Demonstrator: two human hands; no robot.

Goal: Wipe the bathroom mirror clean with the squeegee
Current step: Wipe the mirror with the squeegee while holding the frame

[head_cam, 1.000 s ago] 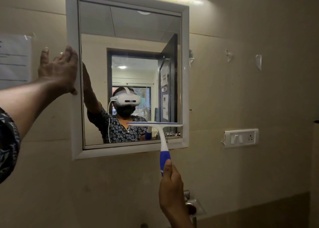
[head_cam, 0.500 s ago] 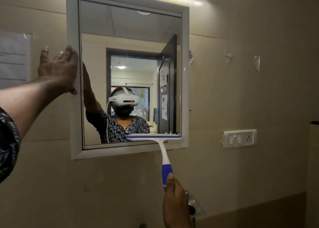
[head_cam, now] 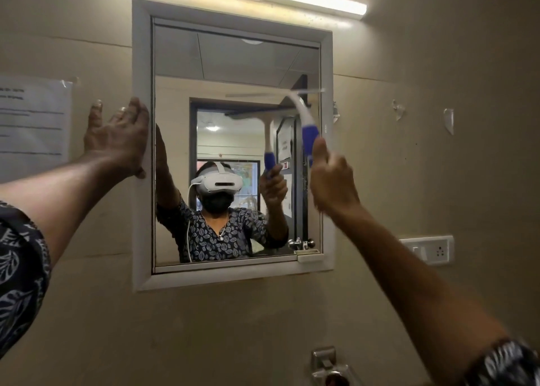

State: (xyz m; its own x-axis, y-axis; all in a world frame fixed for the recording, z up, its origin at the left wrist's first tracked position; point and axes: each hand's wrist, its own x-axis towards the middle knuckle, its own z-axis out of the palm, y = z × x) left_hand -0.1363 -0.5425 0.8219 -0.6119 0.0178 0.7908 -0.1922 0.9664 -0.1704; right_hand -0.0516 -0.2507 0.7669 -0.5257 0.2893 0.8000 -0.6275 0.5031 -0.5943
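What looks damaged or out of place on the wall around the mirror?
Torn tape scraps cling to the bare wall right of the mirror, like remnants of removed notices. A paper notice hangs left. Nothing spilled or broken.

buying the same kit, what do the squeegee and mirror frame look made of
Squeegee: looks like glossy white plastic with a blue, possibly rubbery grip; blade too blurred to tell. Mirror frame: matte white moulded profile, probably plastic or painted wood.

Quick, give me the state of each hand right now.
Left hand: open, flat against the mirror frame.
Right hand: closed on the squeegee handle.
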